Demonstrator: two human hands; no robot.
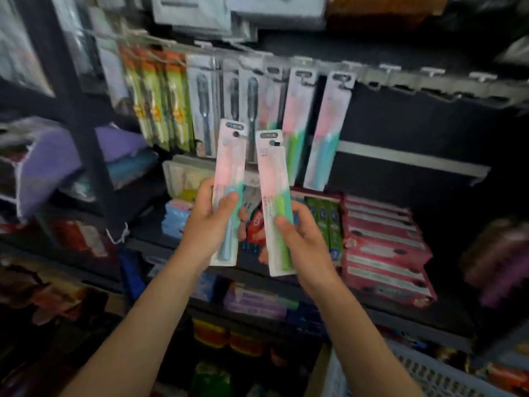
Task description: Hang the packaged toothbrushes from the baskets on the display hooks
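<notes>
My left hand (210, 224) grips a packaged toothbrush with a blue handle (230, 170), held upright. My right hand (303, 239) grips a second pack with a green handle (272, 179), also upright and tilted slightly left. Both packs are raised in front of the display rail. Two matching pink-topped packs (299, 116) (329, 124) hang on hooks just behind. Bare hooks (432, 71) run along the rail to the right. A white basket (429, 373) shows at the bottom right; its contents are hidden.
Green and grey toothbrush packs (160, 98) hang at the left of the rail. Red boxes (383, 245) and toothpaste cartons fill the shelf below. Folded purple cloth (57, 164) lies on a left shelf. The whole view is blurred.
</notes>
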